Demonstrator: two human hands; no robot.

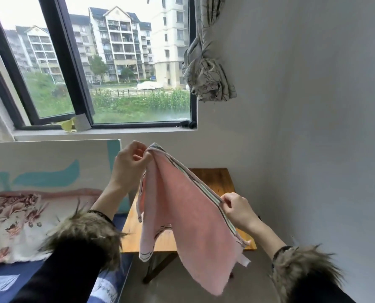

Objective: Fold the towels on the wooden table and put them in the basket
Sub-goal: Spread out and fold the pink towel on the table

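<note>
Left hand (130, 162) pinches pink towel (182, 204) corner, mid-frame | right hand (236, 209) pinches striped edge, lower right | towel hangs above wooden table (217, 180), centre frame

No readable text anywhere here. The small white tag (245, 262) hanging off the pink towel (186, 206) shows no legible print, and the pale patch (1, 282) on the blue bedding at near left is too blurred to read. No brands, numbers or signs show.
</note>
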